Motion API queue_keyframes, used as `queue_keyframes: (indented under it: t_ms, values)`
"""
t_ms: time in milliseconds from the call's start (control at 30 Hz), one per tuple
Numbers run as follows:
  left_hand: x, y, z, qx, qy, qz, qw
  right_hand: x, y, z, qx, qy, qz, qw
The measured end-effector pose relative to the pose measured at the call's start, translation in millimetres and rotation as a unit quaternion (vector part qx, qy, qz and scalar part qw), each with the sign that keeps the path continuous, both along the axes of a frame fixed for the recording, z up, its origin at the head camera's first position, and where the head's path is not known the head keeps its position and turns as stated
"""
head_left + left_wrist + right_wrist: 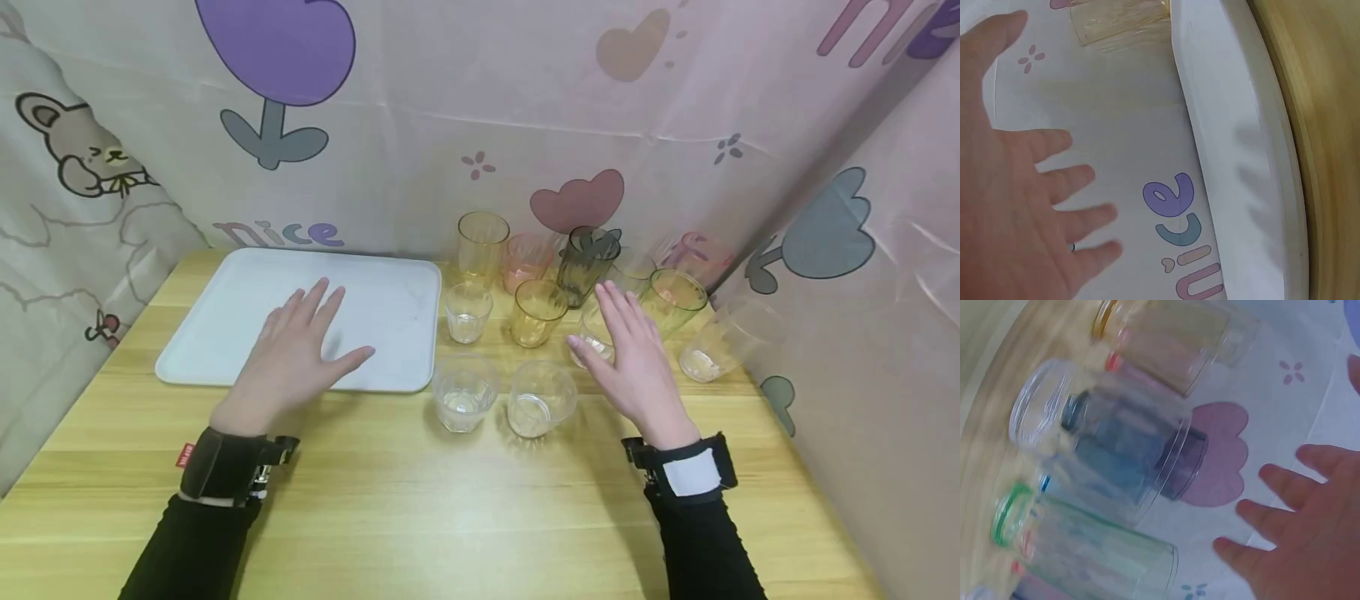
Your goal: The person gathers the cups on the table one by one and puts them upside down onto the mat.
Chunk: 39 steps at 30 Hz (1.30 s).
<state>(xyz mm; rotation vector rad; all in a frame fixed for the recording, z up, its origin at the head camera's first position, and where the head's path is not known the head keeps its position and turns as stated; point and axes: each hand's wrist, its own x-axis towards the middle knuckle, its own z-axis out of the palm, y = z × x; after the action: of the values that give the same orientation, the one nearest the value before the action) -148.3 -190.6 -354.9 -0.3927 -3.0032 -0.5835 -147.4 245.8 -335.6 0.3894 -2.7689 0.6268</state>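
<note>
My left hand [292, 350] hovers over the white tray [202, 333] with fingers spread and nothing in it. In the left wrist view its fingers [1072, 184] stretch out above the tray's side. My right hand [633, 367] is held over the group of glasses, fingers straight and empty. Partly behind it are a clear glass [596, 329] and a green-tinted glass [671, 304]. Two clear glasses, one faceted [465, 400] and one round [538, 404], stand at the front of the group, between the hands. The right wrist view shows a green glass [1091, 550] close to the right fingertips.
Behind stand a tall amber glass [482, 250], a pink glass [527, 262], a dark grey glass [585, 267], a short amber glass [537, 315] and a small clear glass [468, 315]. A clear tumbler [720, 342] stands far right. Printed curtain [420, 125] borders the wooden table [420, 525].
</note>
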Motion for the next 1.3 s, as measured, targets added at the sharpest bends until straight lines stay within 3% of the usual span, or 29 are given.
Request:
queue_keyframes:
  t_ms: [133, 300, 567, 733, 867, 1000, 1300]
  values:
    - [-1.7, -2, -0.3, 0.005, 0.009, -0.016, 0.9998, 2.1, -4, -1.3, -0.069, 0.028, 0.047, 0.996]
    - [-3.2, -2, -4.8, 0.014, -0.011, -0.034, 0.9993, 7.7, -7, -3.6, -0.149, 0.044, 0.079, 0.985]
    - [0.5, -3, -13.1, 0.013, -0.029, -0.070, 0.9971, 9.7, -7, -11.0, -0.217, 0.063, 0.157, 0.961]
    - [-0.6, -7, -18.4, 0.019, -0.041, -0.089, 0.9950, 8.0, -6, -16.1, -0.226, 0.010, 0.182, 0.957]
    - [-1.1, -11, -22.0, 0.026, -0.081, -0.096, 0.9917, 7.2, -2, -21.7, -0.211, -0.057, 0.215, 0.952]
    - [-1.3, -12, -24.7, 0.027, -0.113, -0.096, 0.9885, 6.1, 1, -27.7, -0.202, -0.118, 0.246, 0.941]
    - [1.0, -13, -26.2, 0.027, -0.121, -0.096, 0.9876, 3.8, -1, -32.6, -0.190, -0.215, 0.270, 0.919]
